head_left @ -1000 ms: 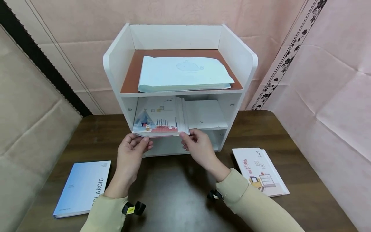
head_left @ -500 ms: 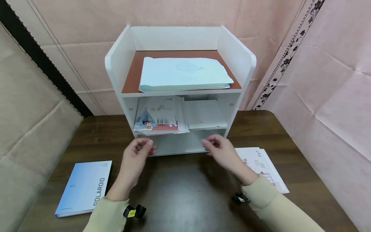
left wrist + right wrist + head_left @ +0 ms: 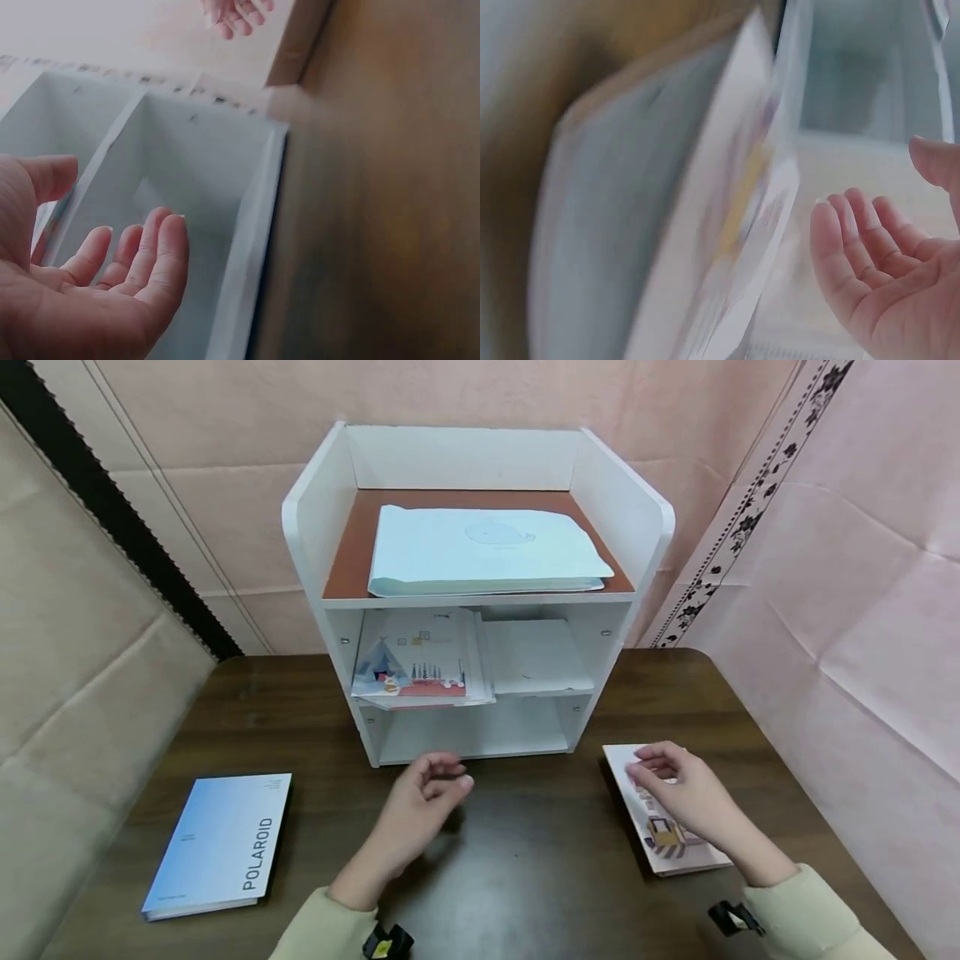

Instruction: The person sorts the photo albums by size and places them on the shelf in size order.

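Observation:
Above the table, in front of the small white shelf (image 3: 600, 681), my left hand (image 3: 416, 810) has loosely bent fingers and holds nothing. The left wrist view shows this palm with its fingers apart. My right hand (image 3: 690, 789) is over a white book (image 3: 686, 853) at the right, covering part of its cover in the head view. Its fingers are relaxed around nothing; the right wrist view has the book blurred beside them. A book with a tent picture (image 3: 412, 652) lies on a stack on the middle shelf, slightly over the front edge.
A blue book marked POLAROID (image 3: 213, 843) lies at the table's left. On the top shelf rests a pale blue folder with a whale drawing (image 3: 487, 547). A plain white book (image 3: 536, 656) lies right of the middle-shelf stack. Pale cloth (image 3: 847, 577) hangs around the table.
Both hands have left the tent-picture book, which stays on the middle shelf. My right hand has moved right over the white book; the left has come toward me and rightward.

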The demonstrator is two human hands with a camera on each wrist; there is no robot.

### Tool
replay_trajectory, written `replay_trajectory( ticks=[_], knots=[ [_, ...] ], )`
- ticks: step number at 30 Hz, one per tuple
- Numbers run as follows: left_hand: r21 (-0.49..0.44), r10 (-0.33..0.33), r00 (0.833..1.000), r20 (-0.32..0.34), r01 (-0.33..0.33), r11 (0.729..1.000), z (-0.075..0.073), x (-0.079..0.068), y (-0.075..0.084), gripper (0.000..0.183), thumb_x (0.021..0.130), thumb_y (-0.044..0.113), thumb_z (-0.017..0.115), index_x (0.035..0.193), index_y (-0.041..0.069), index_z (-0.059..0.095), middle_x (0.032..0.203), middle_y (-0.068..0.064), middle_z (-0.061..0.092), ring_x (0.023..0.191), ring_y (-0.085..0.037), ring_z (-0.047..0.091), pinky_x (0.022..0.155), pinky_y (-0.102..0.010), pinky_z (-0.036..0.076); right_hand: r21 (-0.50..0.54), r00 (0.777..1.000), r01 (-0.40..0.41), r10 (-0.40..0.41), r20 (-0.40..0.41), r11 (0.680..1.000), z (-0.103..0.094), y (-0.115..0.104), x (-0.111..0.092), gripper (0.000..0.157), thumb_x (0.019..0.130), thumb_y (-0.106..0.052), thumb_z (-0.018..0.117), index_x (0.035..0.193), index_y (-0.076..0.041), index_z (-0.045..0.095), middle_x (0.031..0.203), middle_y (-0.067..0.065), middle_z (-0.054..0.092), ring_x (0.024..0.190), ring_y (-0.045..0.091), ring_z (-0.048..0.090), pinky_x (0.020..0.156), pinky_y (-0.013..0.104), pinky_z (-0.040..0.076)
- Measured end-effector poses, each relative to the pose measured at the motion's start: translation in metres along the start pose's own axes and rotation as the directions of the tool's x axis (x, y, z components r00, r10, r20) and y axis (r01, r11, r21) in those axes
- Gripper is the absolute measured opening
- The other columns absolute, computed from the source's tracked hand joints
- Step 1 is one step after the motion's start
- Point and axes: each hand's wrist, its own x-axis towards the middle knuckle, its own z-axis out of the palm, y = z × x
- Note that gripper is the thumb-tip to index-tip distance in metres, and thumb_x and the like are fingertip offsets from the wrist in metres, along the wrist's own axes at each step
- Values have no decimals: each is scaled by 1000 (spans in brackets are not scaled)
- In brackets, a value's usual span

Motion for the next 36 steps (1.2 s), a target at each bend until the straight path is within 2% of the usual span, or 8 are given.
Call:
replay_trajectory(
  ticks=[4, 10, 16, 19, 24, 27, 30, 36],
  knots=[
    [34, -2, 998, 59, 0, 999, 21, -2, -6, 50, 86, 32, 75, 126, 13, 52, 120, -6, 57, 101, -20, 63, 78, -32, 54, -73, 998, -49, 47, -38, 996, -18, 23, -14, 48, 92, -45, 64, 118, -4, 60, 101, 4, 68, 92, 21, 62, 73, 27, 49],
    [28, 14, 995, 94, -17, 999, 53, -2, -14, 60, 79, 34, 82, 127, 16, 50, 119, -4, 57, 102, -24, 62, 82, -33, 54, -137, 990, -138, 131, -61, 981, -32, 42, -28, 58, 89, -49, 66, 121, -2, 57, 104, 9, 67, 94, 25, 63, 71, 29, 48],
    [45, -5, 987, 162, -3, 999, 88, -3, -21, 65, 77, 32, 83, 129, 13, 49, 120, -10, 57, 101, -27, 61, 84, -35, 53, -163, 982, -186, 181, -46, 969, -37, 55, -35, 70, 88, -52, 65, 126, 5, 51, 111, 23, 62, 102, 39, 61, 79, 48, 50],
    [43, -41, 976, 215, 32, 999, 106, -2, -26, 69, 76, 32, 84, 130, 9, 48, 118, -9, 57, 100, -23, 61, 83, -31, 53, -193, 976, -217, 216, -26, 957, -38, 61, -37, 80, 88, -55, 64, 129, 11, 46, 119, 34, 54, 107, 47, 56, 82, 57, 46],
    [109, -140, 945, 295, 113, 988, 130, 2, -29, 74, 74, 35, 85, 132, 8, 48, 110, -1, 57, 95, -13, 61, 80, -27, 51, -241, 962, -256, 270, 25, 936, -37, 71, -36, 92, 88, -57, 62, 132, 20, 35, 123, 42, 47, 111, 54, 49, 85, 62, 42],
    [168, -197, 937, 287, 153, 974, 142, 6, -29, 76, 71, 41, 85, 131, 10, 50, 106, 3, 58, 92, -9, 60, 78, -28, 50, -248, 950, -282, 307, 64, 927, -34, 75, -34, 96, 89, -59, 59, 134, 21, 31, 120, 42, 48, 110, 54, 49, 84, 60, 43],
    [206, -226, 938, 264, 174, 963, 154, 10, -30, 76, 69, 45, 85, 128, 10, 52, 102, 4, 59, 89, -7, 60, 77, -29, 50, -248, 940, -301, 331, 89, 921, -32, 78, -32, 99, 89, -62, 57, 135, 21, 28, 120, 41, 49, 110, 54, 49, 84, 60, 43],
    [327, -240, 936, 259, 149, 933, 178, 17, -29, 63, 71, 53, 81, 112, 9, 60, 88, 5, 61, 78, -5, 59, 73, -27, 50, -303, 940, -285, 327, 98, 909, -31, 82, -29, 103, 87, -63, 58, 129, 27, 30, 107, 39, 56, 99, 49, 56, 76, 55, 47]
  ],
)
